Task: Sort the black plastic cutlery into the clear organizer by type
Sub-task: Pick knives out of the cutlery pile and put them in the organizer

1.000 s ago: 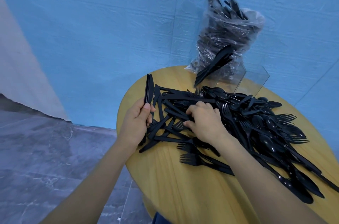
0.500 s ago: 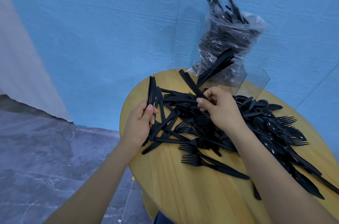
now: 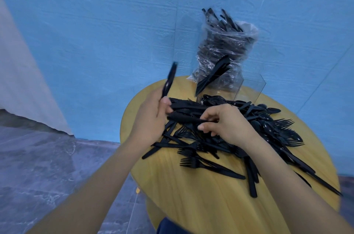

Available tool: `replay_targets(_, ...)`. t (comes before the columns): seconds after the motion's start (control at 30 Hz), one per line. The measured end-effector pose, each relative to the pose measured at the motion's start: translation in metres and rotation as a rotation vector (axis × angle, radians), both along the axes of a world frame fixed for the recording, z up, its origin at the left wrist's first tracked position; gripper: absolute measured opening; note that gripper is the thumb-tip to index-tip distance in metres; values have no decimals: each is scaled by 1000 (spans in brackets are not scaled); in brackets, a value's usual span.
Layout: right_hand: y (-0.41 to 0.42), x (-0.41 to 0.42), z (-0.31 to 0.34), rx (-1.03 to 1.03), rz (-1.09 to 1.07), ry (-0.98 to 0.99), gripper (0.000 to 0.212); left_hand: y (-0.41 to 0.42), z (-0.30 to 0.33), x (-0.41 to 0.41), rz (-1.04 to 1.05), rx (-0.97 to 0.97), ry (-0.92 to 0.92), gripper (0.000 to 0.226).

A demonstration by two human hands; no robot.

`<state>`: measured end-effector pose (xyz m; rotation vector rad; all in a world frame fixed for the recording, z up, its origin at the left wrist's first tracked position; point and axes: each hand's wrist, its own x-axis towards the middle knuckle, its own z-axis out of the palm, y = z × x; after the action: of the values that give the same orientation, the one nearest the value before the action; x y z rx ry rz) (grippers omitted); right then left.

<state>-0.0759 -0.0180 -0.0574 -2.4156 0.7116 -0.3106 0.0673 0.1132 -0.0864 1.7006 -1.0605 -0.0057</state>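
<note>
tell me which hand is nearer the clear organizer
Right. The right hand lies just below the clear organizer over the pile; the left hand sits farther left.

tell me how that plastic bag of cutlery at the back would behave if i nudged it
The bag stands tall and narrow at the table edge, so it would probably tip rather than slide. Its thin crinkled film looks floppy, likely giving under a push. Handles poke out of the open top, so pieces could spill.

You see black cutlery [image 3: 226, 138] heaped on a yellow wood-grain table [image 3: 201, 199], a blue wall [image 3: 115, 23] behind, grey marbled floor [image 3: 47, 166].
</note>
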Motion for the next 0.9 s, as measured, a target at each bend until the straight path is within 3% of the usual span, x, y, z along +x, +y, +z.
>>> replay_targets(0.13,11,-2,9,13,67,-37,9,-7,8,-18,-106,234,-406,38)
replay_targets(0.2,11,-6,15,7,57,-31,12,-6,1,-22,-128,322,-469,41)
replay_targets(0.43,-3,-37,22,131,15,-71,15,-9,-4,-37,-175,256,-333,39)
replay_targets(0.7,-10,-55,5,919,-89,-636,26,-16,-9,-46,-150,217,-186,33)
replay_targets(0.8,-7,-46,-4,960,-128,-784,15,-14,-5,-53,-206,196,-94,26)
replay_targets(0.9,-4,-37,-8,862,-186,-817,8,-11,-3,-56,-255,192,-12,36)
